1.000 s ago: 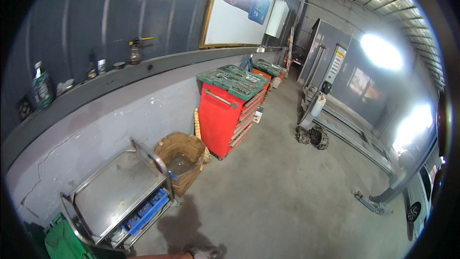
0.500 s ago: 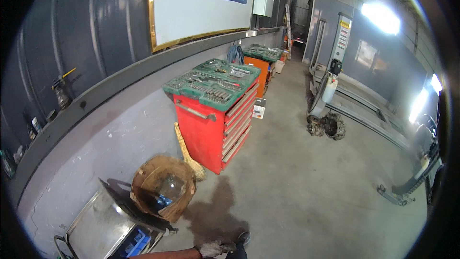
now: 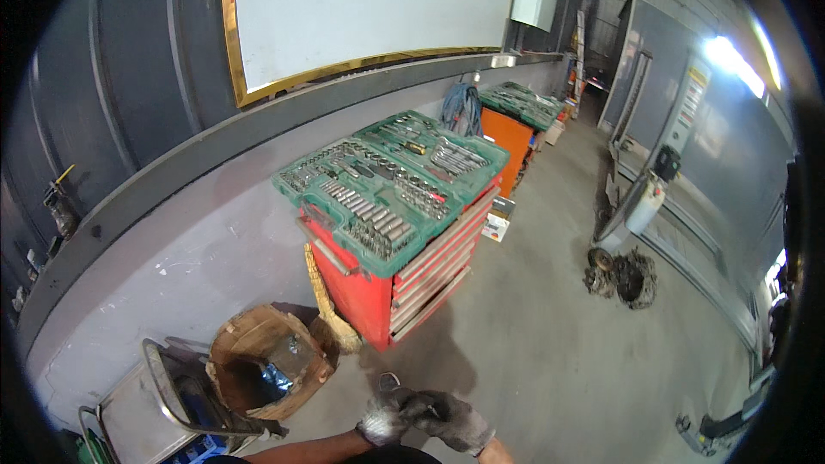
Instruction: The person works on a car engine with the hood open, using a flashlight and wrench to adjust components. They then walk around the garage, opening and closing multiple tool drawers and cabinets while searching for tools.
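Note:
Both my hands are in worn grey gloves with dark patches, low in the picture and in front of my body. My left hand (image 3: 383, 422) comes in from the lower left with its fingers curled. My right hand (image 3: 461, 426) meets it from the right, its dark fingers bent and touching the left hand's. Whatever lies between them, if anything, is hidden. Ahead stands a red tool cabinet (image 3: 351, 299) with several drawers. On its top lies an opened green socket set case (image 3: 348, 228), holding rows of sockets, wrenches and ratchets.
A torn cardboard box (image 3: 225, 339) with a blue wrapper stands left, beside a straw broom (image 3: 333, 314) and a metal trolley (image 3: 142, 417). An orange cabinet (image 3: 507, 142) stands further along the wall. Dirty metal parts (image 3: 634, 279) lie by a lift post (image 3: 679, 133).
My view has come closer to the red cabinet and the socket set. My right hand has come into sight and now meets my left hand.

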Available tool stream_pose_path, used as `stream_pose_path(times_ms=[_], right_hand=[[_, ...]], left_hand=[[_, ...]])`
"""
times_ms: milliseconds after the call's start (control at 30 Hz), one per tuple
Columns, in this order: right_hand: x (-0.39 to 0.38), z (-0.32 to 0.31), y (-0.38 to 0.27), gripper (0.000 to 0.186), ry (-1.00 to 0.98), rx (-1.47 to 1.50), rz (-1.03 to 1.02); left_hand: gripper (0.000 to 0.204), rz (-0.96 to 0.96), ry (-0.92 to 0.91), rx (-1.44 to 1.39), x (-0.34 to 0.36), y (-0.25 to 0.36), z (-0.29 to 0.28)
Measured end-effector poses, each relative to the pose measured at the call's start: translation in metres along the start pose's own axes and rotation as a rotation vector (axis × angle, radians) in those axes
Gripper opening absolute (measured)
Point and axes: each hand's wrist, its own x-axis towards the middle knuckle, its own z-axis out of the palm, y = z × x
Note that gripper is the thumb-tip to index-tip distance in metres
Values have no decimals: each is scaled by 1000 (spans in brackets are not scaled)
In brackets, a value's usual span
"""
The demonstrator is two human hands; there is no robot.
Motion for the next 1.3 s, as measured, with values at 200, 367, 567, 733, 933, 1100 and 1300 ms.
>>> stream_pose_path(times_ms=[200,367,567,733,933,1100,1300], right_hand=[[83,-106,-47,50,77,160,-48],[136,-209,-47,43,147,-102,110],[233,-304,-64,30,182,80,73],[311,-388,-76,20,114,98,63],[376,-491,-102,26,35,210,-112],[417,-540,-115,25,78,173,-86],[460,-551,-66,28,-2,-31,-216]], left_hand=[[23,301,13,229,155,-57,16],[23,463,51,347,277,-40,-26],[17,280,-28,625,346,-61,-86],[23,72,-212,525,344,-58,-96],[26,145,316,-545,325,-80,-118],[52,-1011,857,175,432,-82,-191],[45,-1084,781,652,443,-166,-214]])
